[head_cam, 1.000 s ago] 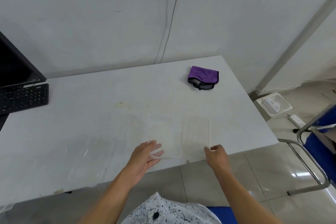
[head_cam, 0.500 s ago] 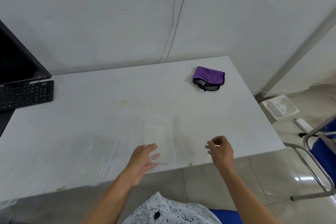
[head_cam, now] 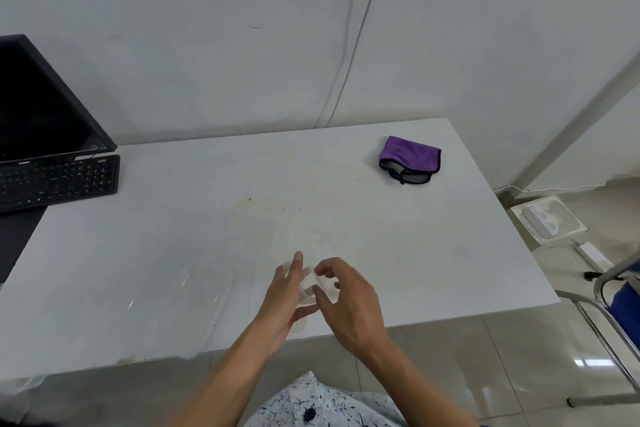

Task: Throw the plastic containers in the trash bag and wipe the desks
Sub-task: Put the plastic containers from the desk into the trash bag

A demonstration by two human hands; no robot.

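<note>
**Ana:** Head view first: what is different from a second ago?

**Ben:** The hands were apart then, each at its own piece of clear plastic on the near edge. Now they meet at 6 o'clock on the desk [head_cam: 433, 253], and the spot where the right-hand piece lay is bare.

**Ana:** So the pieces are stacked?

**Ben:** I judge so, though the blur hides the seam. The clear container [head_cam: 312, 288] is lifted between both hands. That makes one bundle to carry, but no trash bag is in view.

**Ana:** How do the hands sit?

**Ben:** The left hand [head_cam: 289, 298] holds it, thumb underneath and fingers nearly straight up its side. The right hand [head_cam: 349, 305] arches over from 3 o'clock, its curled fingertips pinching the near edge.

**Ana:** Anything left on the desk?

**Ben:** A second container [head_cam: 194, 302] lies untouched at 8 o'clock. The purple cloth [head_cam: 410, 156] waits at 2 o'clock, well apart, so no wiping has begun.
</note>
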